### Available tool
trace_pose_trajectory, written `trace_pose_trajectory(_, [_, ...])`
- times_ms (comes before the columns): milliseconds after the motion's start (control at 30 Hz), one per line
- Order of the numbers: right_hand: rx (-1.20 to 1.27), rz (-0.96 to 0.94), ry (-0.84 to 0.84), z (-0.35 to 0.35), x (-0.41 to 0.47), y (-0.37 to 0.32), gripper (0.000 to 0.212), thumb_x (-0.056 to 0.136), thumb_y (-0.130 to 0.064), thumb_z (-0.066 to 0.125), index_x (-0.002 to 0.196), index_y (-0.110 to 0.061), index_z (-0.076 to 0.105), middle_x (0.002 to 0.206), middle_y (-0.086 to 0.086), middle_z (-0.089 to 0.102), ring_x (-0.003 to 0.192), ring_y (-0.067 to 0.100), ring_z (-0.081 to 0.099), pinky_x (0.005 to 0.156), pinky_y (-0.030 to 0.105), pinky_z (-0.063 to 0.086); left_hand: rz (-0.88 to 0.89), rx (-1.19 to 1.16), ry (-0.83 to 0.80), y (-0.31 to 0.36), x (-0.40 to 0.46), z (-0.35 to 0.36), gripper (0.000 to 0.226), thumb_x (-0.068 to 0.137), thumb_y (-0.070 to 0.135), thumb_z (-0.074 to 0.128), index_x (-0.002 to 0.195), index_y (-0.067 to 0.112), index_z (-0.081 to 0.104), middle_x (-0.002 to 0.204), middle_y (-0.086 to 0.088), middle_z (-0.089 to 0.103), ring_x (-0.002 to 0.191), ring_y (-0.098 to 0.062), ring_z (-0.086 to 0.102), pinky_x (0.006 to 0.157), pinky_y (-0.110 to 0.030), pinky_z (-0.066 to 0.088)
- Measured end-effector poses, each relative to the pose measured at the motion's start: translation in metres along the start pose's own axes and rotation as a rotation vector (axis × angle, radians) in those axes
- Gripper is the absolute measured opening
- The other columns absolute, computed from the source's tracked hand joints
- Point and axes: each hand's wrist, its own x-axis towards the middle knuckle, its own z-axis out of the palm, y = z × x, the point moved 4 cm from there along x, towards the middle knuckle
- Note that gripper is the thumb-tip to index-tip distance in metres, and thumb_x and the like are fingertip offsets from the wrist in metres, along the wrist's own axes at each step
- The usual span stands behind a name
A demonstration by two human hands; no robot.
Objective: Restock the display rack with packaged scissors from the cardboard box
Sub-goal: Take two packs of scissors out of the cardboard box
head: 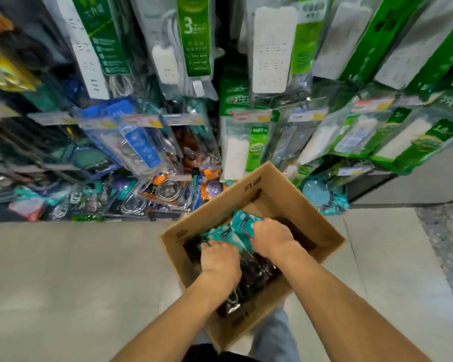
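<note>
Both hands are down inside the box [285, 194]. The right hand [271, 237] is curled around a teal pack [246, 224] of scissors and holds it. The left hand [219, 258] lies on more teal packs [220, 235] just beside it, with fingers bent down onto them; I cannot tell if it grips one or only presses on it. The two hands are close together, nearly touching.

The box is brown cardboard, open at the top. It sits on the pale floor [63, 270], near the person's legs. Under the teal packs there are dark, shiny packs [251, 278] that fill the near part of the box.

Far from the person stands the rack [141, 121], right past the box. Up high hang white power strips [272, 48] in green and clear packs. Lower on the left hang blue, teal and orange packs, too blurry to tell apart.
</note>
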Motion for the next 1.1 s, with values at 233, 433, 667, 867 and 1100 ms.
trace_pose_trajectory(233, [-0.236,-0.198,-0.137,0.012,0.037,0.002,0.041,0.091,-0.025,0.058,0.13,-0.012,0.055,0.134,0.009,0.057,0.124,0.028,0.054,0.095,0.036,0.048,-0.246,-0.119,-0.113,0.011,0.008,0.016,0.045,0.098,0.015,0.046,0.141,0.003,0.044,0.143,-0.019,0.049,0.133,-0.035,0.043,0.108,-0.046,0.036])
trace_pose_trajectory(433, [-0.175,-0.261,-0.114,0.023,0.046,0.013,0.039,0.09,-0.017,0.061,0.127,-0.011,0.053,0.13,0.008,0.058,0.122,0.024,0.056,0.096,0.032,0.047,-0.377,-0.45,-0.092,0.035,0.016,0.036,0.037,0.096,0.014,0.053,0.132,0.006,0.054,0.133,-0.015,0.058,0.12,-0.031,0.056,0.092,-0.038,0.051])
trace_pose_trajectory(667, [0.0,-0.197,-0.123,0.023,0.051,0.03,0.032,0.09,-0.021,0.065,0.118,-0.012,0.053,0.12,0.011,0.062,0.11,0.029,0.061,0.087,0.037,0.051,-0.74,-1.068,0.0,0.033,0.016,0.059,0.04,0.092,0.017,0.064,0.128,0.007,0.049,0.132,-0.014,0.06,0.122,-0.031,0.059,0.099,-0.039,0.052])
trace_pose_trajectory(867, [0.1,-0.21,-0.219,0.027,0.05,0.038,0.016,0.09,-0.018,0.065,0.104,-0.01,0.062,0.108,0.012,0.065,0.097,0.028,0.064,0.085,0.039,0.056,-0.815,-1.287,0.005,0.028,0.021,0.066,0.044,0.085,0.024,0.075,0.123,0.005,0.062,0.13,-0.012,0.063,0.117,-0.026,0.063,0.096,-0.034,0.054])
trace_pose_trajectory(1100, [0.127,-0.254,-0.187,0.015,0.049,0.04,0.023,0.089,-0.018,0.067,0.11,-0.01,0.062,0.114,0.012,0.064,0.104,0.028,0.064,0.086,0.035,0.053,-0.724,-1.235,0.007,0.03,0.016,0.052,0.029,0.088,0.019,0.072,0.115,0.008,0.068,0.124,-0.011,0.067,0.108,-0.024,0.068,0.09,-0.037,0.058])
